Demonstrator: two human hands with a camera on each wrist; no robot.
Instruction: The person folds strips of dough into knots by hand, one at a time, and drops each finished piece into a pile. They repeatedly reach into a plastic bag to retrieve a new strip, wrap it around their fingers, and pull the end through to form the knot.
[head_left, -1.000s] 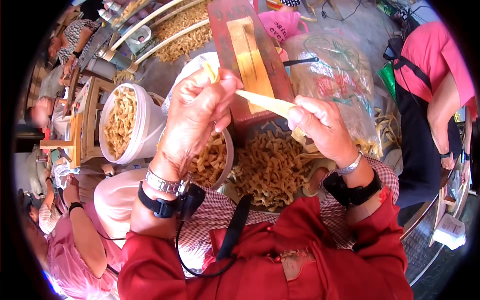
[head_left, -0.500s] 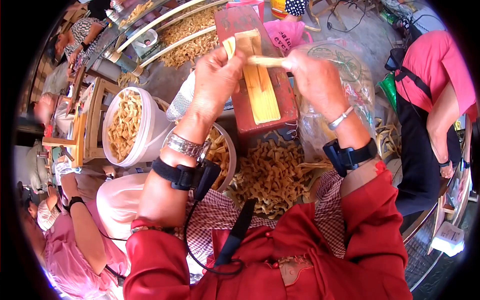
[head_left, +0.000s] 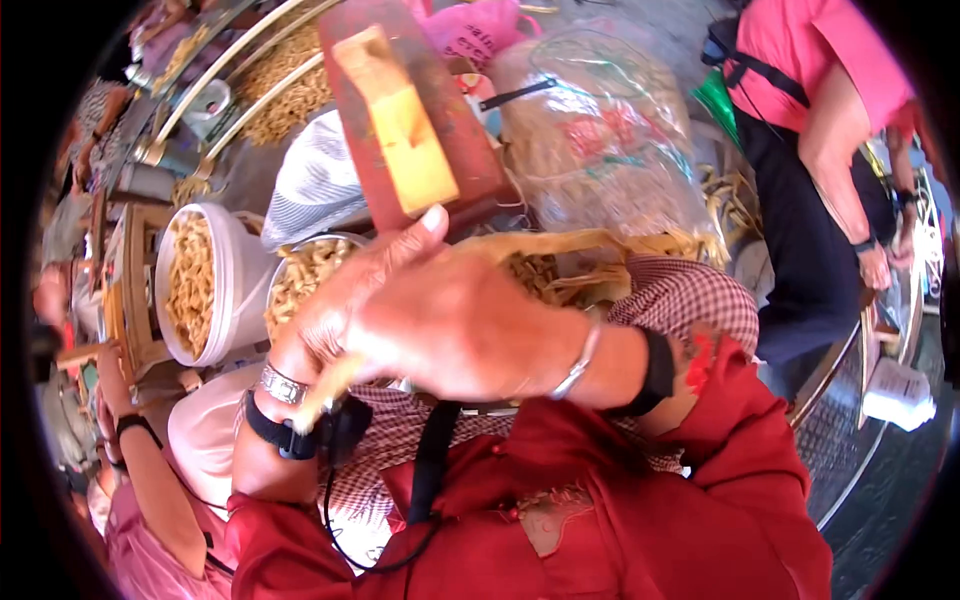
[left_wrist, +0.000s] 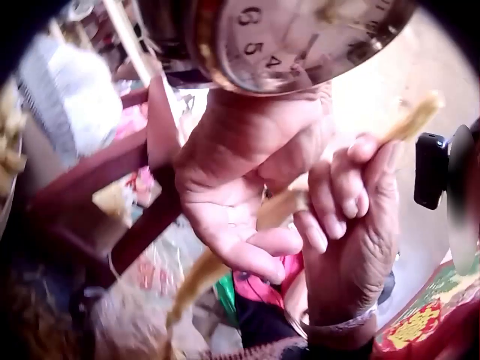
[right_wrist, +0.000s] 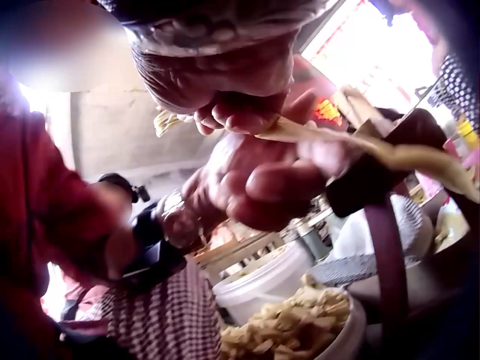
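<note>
In the head view the right hand (head_left: 450,325) crosses over the left hand (head_left: 345,290) above the lap. A pale yellow strip (head_left: 330,390) sticks out below the right hand; its long part trails off to the right. The left wrist view shows the right hand (left_wrist: 352,202) with fingers curled round the strip (left_wrist: 277,208), close beside the curled fingers of the left hand (left_wrist: 240,165), where the strip passes. From the right wrist view, the strip (right_wrist: 300,131) runs between the right hand (right_wrist: 225,90) and the left hand (right_wrist: 262,180). Part of the grip is hidden.
A red block (head_left: 450,140) bearing a yellow flat piece (head_left: 415,145) stands ahead. White buckets (head_left: 235,290) of folded pieces are at the left. A clear plastic bag (head_left: 600,130) lies ahead right; a person in pink sits farther right.
Both hands have come down and back from over the red block. The right hand has swung left across the left hand, and the strip's short end now points toward the lap.
</note>
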